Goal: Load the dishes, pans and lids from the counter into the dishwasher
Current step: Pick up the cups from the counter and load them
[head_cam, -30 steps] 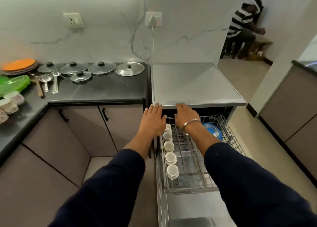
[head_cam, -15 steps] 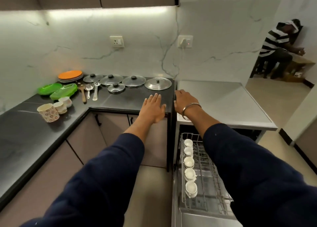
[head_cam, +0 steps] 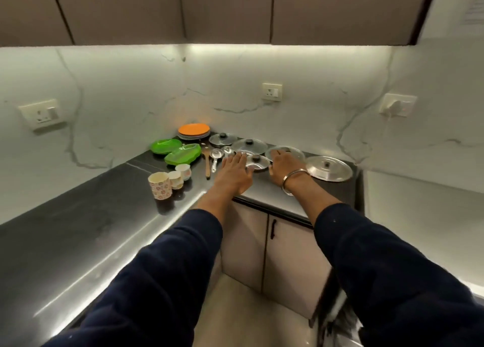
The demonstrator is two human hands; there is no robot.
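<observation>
Both hands reach out over the dark table (head_cam: 78,236) toward the cluster of lids. The left hand (head_cam: 234,172) is flat with its fingers straight and together, holding nothing; its fingertips lie just beside a small lid (head_cam: 258,162) and the spoons (head_cam: 218,155). The right hand (head_cam: 284,167) also has nothing gripped; its fingers lie over the near edge of a glass lid (head_cam: 294,152), though whether they press on it or hover just above I cannot tell.

Judging by the table, most of the load is not yet done. Near the wall sit two more glass lids (head_cam: 223,139) (head_cam: 249,145), and to the right, well apart from the hands, a steel lid (head_cam: 329,168). In the corner are an orange plate on a stack (head_cam: 194,131) and green plates (head_cam: 175,151). A wooden spoon (head_cam: 207,163) lies beside the metal ones, and three cups (head_cam: 170,180) stand nearer the person. No pans are visible.

The dishwasher is mostly out of view at the lower right, so what it already holds cannot be judged. The next step looks like lifting a lid, probably the one under the right hand.
</observation>
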